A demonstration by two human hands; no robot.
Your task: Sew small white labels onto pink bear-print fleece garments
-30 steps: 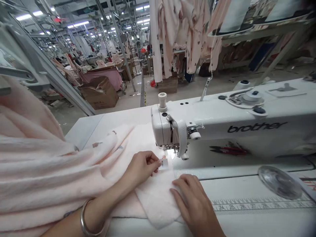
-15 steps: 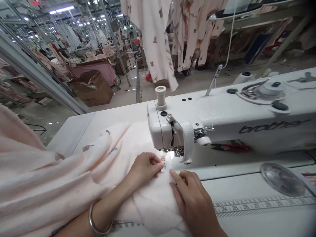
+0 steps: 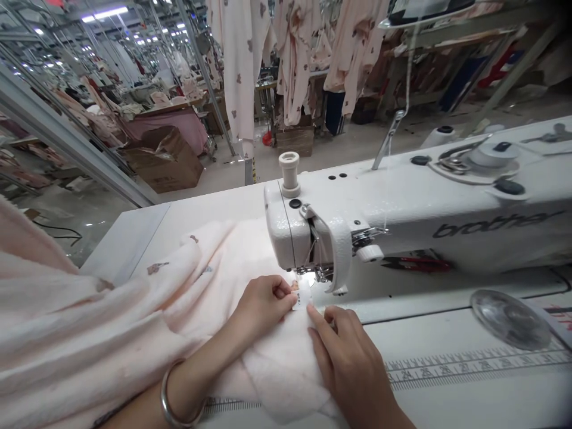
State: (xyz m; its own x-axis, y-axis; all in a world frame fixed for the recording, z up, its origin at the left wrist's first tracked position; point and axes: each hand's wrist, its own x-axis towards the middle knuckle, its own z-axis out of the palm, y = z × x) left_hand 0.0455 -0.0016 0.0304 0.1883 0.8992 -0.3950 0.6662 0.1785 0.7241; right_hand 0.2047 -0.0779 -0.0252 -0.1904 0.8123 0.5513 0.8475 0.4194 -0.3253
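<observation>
Brought the right hand [image 3: 353, 357] up along the pink cloth [image 3: 277, 369] since the frame from a second ago, moving the index fingertip from lower on the edge to just beside the white label [image 3: 302, 300]. Kept the left hand [image 3: 263, 304] in much the same pinch.

Now gripping the label by its left side between left thumb and fingers, print facing up. Holding it over the cloth, near the cloth's right edge, just in front of the metal foot [image 3: 320, 276] of the sewing machine [image 3: 393, 199]. Touching down with the right index finger at the label's right side, thumb spread lower on the cloth, other fingers curled; cannot tell whether pinching any cloth with these.

Seems to be at the placing step, setting the label straight before feeding it in. Impossible to see whether already tacked down or lying loose.

Calls next, by the look of it, for keeping the label flat and square to the edge, steadying the cloth from the right, then easing both toward the foot with fingertips well clear. Worth guarding against twisting the label in the left pinch, or letting the heavy folds at the left drag it askew.
</observation>
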